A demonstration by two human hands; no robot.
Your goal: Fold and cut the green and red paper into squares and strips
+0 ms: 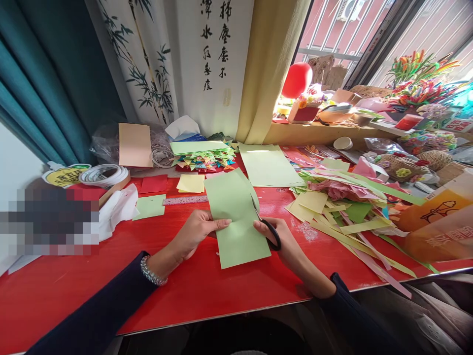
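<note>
A light green sheet of paper [236,241] is held up over the red table. My left hand [197,230] pinches its left edge, thumb on top and fingers behind. In my right hand [283,241] is a pair of scissors [274,235] with black handles. Their blades meet the sheet's right edge, where a cut runs and the paper beyond it bends. Part of the blades is hidden by the paper. Just behind the sheet lie a pink patterned ruler [185,200], a small green paper square [150,206] and a stack of yellow paper squares [191,183].
Larger pale green sheets [269,165] lie at the back of the red table [162,291]. Paper offcuts [343,207] heap up on the right beside an orange bag [439,217]. Tape rolls [104,175] stand at left, and a pile of coloured paper pieces [205,159] sits behind.
</note>
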